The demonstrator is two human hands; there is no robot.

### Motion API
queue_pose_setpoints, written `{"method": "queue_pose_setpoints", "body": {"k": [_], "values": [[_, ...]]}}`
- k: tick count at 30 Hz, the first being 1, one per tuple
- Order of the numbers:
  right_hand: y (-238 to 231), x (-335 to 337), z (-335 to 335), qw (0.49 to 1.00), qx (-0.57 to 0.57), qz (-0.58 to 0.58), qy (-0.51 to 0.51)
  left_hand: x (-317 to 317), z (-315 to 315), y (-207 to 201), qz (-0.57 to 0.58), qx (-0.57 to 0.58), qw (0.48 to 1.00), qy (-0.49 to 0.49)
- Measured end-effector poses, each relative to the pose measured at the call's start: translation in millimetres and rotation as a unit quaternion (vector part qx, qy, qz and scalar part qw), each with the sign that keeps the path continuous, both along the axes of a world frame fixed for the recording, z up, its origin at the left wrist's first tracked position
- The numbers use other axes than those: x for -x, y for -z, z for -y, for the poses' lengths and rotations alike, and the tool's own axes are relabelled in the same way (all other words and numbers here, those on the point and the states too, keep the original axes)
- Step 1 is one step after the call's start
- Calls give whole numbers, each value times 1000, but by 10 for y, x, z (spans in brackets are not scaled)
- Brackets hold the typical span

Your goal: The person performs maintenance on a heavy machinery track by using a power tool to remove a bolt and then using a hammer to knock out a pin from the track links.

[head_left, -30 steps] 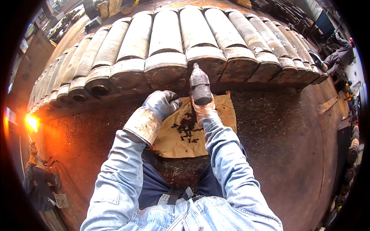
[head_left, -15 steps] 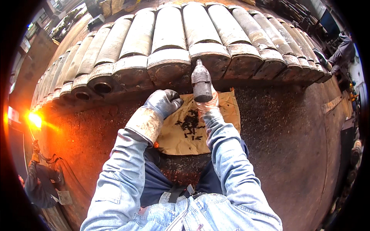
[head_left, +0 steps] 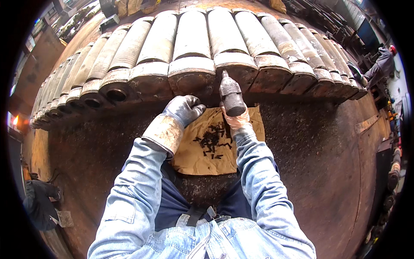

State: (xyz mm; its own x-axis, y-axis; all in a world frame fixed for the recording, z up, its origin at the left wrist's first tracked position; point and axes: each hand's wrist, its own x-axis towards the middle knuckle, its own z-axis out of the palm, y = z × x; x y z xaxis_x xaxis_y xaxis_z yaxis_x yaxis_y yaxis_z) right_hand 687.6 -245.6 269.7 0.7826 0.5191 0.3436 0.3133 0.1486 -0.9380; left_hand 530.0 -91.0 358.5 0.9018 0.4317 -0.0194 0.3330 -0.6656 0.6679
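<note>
My right hand, in a pale, worn glove, is wrapped round the grip of a grey impact wrench. The wrench's narrow tip points away from me, close to the dark end face of a thick metal roller; whether they touch I cannot tell. To the left, my left hand wears a dark-palmed glove with a stained cuff, fingers curled closed. Anything inside them is hidden. Under and between my hands lies a creased brown paper sheet, with a heap of small dark bolts on it.
A long row of similar metal rollers curves across in front. Some on the left have round open holes. A co-worker's dark clothing shows at lower left, near a small flame. Another person bends over at far right.
The wide orange glare at left has shrunk to a small flame. The wrench has shifted slightly right and down in view, its tip still near the roller end. My left hand stays curled.
</note>
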Motion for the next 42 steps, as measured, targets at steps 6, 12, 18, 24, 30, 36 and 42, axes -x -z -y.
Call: {"method": "queue_pose_setpoints", "body": {"k": [6, 12, 18, 24, 30, 36, 42], "values": [[-96, 104, 268, 997, 1, 74, -3, -122, 63, -91, 14, 22, 1000, -5], [-359, 305, 385, 958, -36, -278, -59, -202, 111, -49, 79, 46, 996, -13], [-169, 209, 304, 979, -21, -200, -30, -365, 135, 116, 86, 146, 985, -39], [-192, 210, 332, 983, 46, -177, 23, -481, 64, 240, 104, 264, 957, -65], [-481, 359, 460, 962, 38, -263, -55, -630, 92, 119, 80, 433, 894, -80], [-454, 482, 623, 985, 123, -113, -44, -651, 337, -166, 96, 673, 725, -112], [-501, 718, 892, 982, 78, -128, -114, -550, 425, -269, 100, 719, 684, 70]]}}
